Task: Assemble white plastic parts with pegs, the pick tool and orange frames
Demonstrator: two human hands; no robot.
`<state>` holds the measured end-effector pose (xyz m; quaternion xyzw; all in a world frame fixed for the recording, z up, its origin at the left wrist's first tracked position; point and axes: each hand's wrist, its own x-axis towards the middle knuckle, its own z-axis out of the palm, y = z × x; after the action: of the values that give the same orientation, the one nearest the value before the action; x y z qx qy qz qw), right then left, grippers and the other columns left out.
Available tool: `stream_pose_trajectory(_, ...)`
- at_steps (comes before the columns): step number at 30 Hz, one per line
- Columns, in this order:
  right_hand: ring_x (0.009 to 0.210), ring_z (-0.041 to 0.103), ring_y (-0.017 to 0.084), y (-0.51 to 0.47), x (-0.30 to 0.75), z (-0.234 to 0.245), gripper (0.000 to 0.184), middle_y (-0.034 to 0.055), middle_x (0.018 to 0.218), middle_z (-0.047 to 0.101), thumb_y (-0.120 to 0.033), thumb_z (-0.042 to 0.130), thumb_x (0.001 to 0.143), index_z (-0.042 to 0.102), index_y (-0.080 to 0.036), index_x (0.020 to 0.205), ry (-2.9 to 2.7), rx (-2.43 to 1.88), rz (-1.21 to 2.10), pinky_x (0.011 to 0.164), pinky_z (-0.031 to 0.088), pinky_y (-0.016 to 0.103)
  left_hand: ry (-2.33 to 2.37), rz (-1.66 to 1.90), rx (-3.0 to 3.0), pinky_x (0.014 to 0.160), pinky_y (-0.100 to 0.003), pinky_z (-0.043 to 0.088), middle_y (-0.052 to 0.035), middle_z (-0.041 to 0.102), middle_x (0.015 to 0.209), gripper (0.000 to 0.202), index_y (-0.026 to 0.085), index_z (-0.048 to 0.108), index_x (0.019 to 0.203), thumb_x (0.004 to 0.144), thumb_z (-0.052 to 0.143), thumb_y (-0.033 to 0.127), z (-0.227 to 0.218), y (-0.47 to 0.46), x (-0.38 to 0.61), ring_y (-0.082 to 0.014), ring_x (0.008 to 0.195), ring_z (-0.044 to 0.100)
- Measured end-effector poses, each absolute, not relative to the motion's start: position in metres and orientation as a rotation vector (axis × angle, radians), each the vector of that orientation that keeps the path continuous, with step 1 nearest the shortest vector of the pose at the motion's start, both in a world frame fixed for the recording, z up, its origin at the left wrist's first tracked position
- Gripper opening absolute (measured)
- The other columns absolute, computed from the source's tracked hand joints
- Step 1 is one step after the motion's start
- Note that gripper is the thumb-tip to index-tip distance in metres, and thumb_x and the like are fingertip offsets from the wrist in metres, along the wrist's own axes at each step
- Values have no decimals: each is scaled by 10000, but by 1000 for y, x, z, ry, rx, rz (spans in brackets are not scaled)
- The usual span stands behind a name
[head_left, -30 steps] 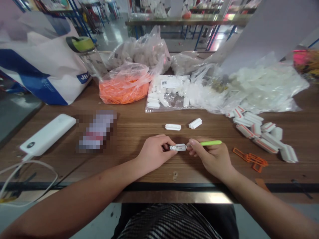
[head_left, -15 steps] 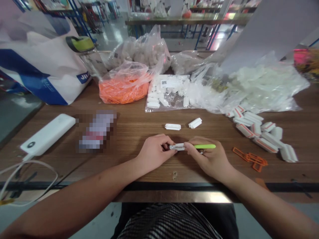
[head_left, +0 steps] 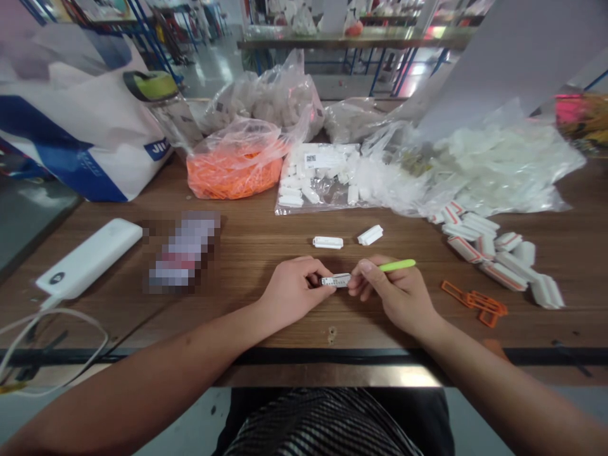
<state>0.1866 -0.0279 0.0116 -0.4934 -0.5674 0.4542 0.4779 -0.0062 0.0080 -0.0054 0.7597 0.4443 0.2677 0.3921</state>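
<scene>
Near the front edge of the wooden table (head_left: 247, 247), my left hand (head_left: 291, 292) is closed around one end of a small white plastic piece (head_left: 335, 280). My right hand (head_left: 398, 296) pinches a green stick-like tool (head_left: 397, 265), with its fingertips pressed against the other end of the white piece. Two loose white plastic pieces (head_left: 327, 242) (head_left: 370, 235) lie on the table just beyond my hands.
A white power bank (head_left: 89, 258) with a cable lies at left, beside a blurred object (head_left: 184, 251). At the back are a bag of orange parts (head_left: 235, 168), bags of white parts (head_left: 317, 177) and a white-blue bag (head_left: 80, 133). Finished white-orange pieces (head_left: 494, 253) and orange frames (head_left: 475, 301) lie right.
My right hand has slid left along the white piece, so less of the piece shows, and the green tool has tilted up slightly. My left hand stays put.
</scene>
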Motion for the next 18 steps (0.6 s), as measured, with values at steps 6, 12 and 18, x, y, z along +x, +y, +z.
stream_pose_trajectory(6, 521, 622, 93, -30, 186, 7, 324, 20, 634, 674, -380, 555, 921, 663, -174, 697, -1434, -1217, 1066, 464, 511, 185, 1126, 687, 1914, 549, -220, 412, 14, 621, 699, 66, 191, 710, 797, 740, 721, 223, -5, 8, -6, -111, 609, 552)
stream_pose_trajectory(12, 526, 617, 96, -30, 187, 9, 323, 8, 632, 673, -364, 517, 944, 658, -187, 713, -1549, -1286, 1030, 480, 500, 206, 1123, 681, 1909, 560, -221, 422, 9, 634, 719, 67, 190, 706, 805, 756, 713, 234, -6, 8, -7, -115, 629, 566)
stream_pose_trajectory(18, 617, 638, 115, -34, 185, 15, 262, 3, 678, 689, -285, 525, 940, 655, -199, 730, -1826, -1234, 803, 610, 508, 255, 1116, 673, 1915, 557, -222, 417, 8, 632, 702, 80, 180, 689, 769, 763, 710, 256, -8, 9, -6, -115, 621, 557)
